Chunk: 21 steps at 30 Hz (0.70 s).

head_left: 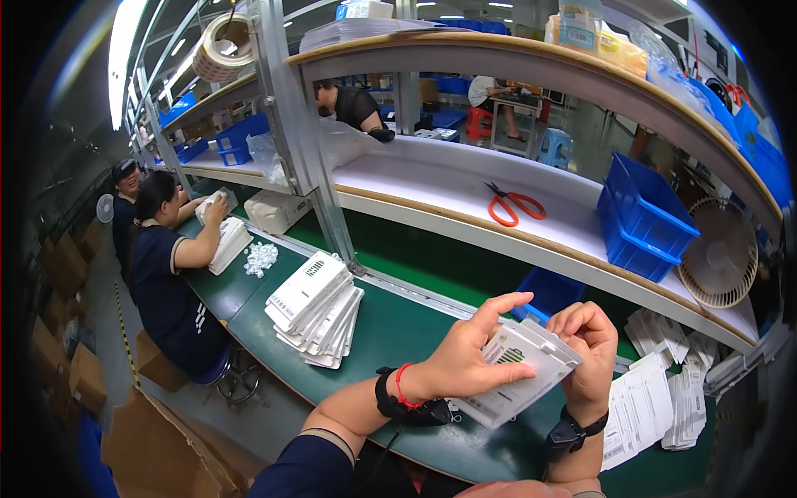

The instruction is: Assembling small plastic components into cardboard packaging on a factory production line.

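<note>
A flat white box (525, 378) with a green printed patch is raised over the green bench (398, 332). Gripping it from the left side is my left hand (458, 353), its thumb lying across the front. Curled fingers of my right hand (591, 357) pinch the box's upper right end, at the edge with a flap. What the fingertips do behind that edge is hidden. A tall, uneven stack of similar white boxes (311, 303) stands to the left. Right of my right wrist lie piles of flat white cartons (638, 407), fanned out.
A white shelf (432, 178) runs across the far side, bearing red-handled scissors (515, 206), blue bins (643, 220) and a fan (721, 253). A metal post (303, 141) rises behind the stack. Small white pieces (261, 259) lie farther left, near a co-worker (178, 274) handling boxes.
</note>
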Each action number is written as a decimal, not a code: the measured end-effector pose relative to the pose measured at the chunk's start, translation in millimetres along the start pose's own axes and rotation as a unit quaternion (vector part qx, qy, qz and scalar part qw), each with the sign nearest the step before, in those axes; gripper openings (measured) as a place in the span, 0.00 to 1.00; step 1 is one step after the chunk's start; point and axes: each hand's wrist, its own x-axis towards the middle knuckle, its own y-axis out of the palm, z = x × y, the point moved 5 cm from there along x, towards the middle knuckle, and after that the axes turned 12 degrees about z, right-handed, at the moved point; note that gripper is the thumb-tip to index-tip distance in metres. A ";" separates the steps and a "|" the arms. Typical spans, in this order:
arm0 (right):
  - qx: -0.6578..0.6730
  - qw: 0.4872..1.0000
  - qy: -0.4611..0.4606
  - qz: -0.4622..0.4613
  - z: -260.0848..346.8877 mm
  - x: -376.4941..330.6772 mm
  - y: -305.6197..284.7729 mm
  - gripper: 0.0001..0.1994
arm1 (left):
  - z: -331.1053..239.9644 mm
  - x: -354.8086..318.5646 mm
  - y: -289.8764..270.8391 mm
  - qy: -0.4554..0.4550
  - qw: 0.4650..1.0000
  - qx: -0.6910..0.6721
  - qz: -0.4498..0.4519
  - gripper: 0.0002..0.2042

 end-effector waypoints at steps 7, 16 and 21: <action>-0.218 0.971 0.081 0.063 -22.5 -1.3 2.1 0.06 | -23.4 -9.7 -28.1 0.045 0.985 0.058 -0.158 0.10; -0.185 0.976 0.106 0.038 -24.9 -2.6 8.7 0.10 | -41.7 -14.9 -38.2 0.134 0.943 0.219 -0.212 0.06; -0.188 0.955 0.181 0.141 -31.7 -10.9 23.6 0.11 | -39.8 -19.5 -36.4 0.118 0.955 0.200 -0.185 0.06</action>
